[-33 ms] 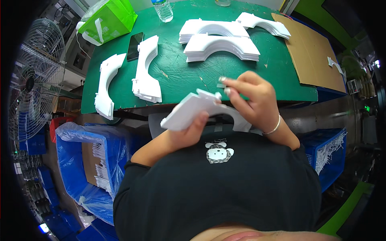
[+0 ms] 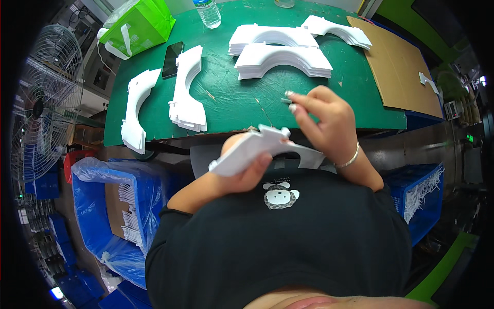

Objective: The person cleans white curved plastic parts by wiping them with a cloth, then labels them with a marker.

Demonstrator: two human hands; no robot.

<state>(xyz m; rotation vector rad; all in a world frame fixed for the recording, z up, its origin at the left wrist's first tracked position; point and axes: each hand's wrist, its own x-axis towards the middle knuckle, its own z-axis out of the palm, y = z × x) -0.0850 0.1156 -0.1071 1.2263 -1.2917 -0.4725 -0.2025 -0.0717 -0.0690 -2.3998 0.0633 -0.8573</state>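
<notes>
Above my lap, my left hand [image 2: 252, 172] is closed around the broad end of a white arched plastic part [image 2: 244, 152]. Its curved, narrower side stretches right, below my other hand, and a small peg stands up near its middle. My right hand [image 2: 327, 116] pinches a small thin grey blade-like piece [image 2: 286, 101] between thumb and fingers, just above the part and apart from it. On the green table [image 2: 226, 103] ahead lie stacks of similar white arched parts: one stack [image 2: 283, 62] at centre, another [image 2: 189, 92] to the left, and a further one [image 2: 138, 110] at far left.
A dark phone [image 2: 173, 59], a green bag [image 2: 141, 28] and a water bottle [image 2: 208, 14] are at the back left. Cardboard [image 2: 399, 67] covers the right end. Below stand a plastic-lined blue bin [image 2: 92, 206] at left and a blue crate [image 2: 422, 201] at right. A fan [image 2: 43, 103] is far left.
My left hand has lowered the white part slightly toward me and to the right. My right hand with the grey piece has risen a little, widening the gap between them.
</notes>
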